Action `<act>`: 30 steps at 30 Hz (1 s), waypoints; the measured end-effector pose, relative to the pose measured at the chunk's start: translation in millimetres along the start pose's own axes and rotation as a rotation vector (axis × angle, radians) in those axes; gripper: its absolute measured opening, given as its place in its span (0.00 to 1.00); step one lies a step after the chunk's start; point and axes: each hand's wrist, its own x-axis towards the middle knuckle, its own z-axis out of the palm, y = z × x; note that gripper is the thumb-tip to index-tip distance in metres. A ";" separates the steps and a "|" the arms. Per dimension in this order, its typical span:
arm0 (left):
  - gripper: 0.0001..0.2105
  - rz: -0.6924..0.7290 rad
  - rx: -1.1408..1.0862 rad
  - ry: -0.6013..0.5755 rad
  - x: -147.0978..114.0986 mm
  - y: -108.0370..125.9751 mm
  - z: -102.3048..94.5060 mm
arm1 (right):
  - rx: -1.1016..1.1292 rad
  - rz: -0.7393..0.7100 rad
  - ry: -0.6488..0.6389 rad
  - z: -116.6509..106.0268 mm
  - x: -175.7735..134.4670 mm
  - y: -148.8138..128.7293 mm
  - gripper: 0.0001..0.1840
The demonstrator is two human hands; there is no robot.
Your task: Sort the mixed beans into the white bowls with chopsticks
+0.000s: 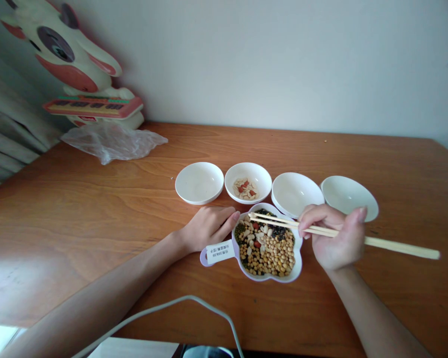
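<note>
A pair of wooden chopsticks is gripped in my right hand. Their tips lie close together over the upper left of a flower-shaped handled bowl. Inside that bowl are yellow soybeans, black beans, small green beans and pale and reddish peanuts. My left hand rests on the table with its fingers curled against the bowl's left rim. A white label is stuck on the bowl's handle. Whether the chopsticks pinch a piece cannot be made out.
Behind stands a row of white bowls: the far left bowl, a bowl with peanuts, and two more bowls to the right. A crumpled plastic bag and a cow-shaped toy keyboard sit back left. A white cable arches in front.
</note>
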 end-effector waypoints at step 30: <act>0.18 0.006 -0.008 -0.003 -0.2 0.0 -0.7 | -0.124 0.095 0.291 3.1 10.0 4.0 0.42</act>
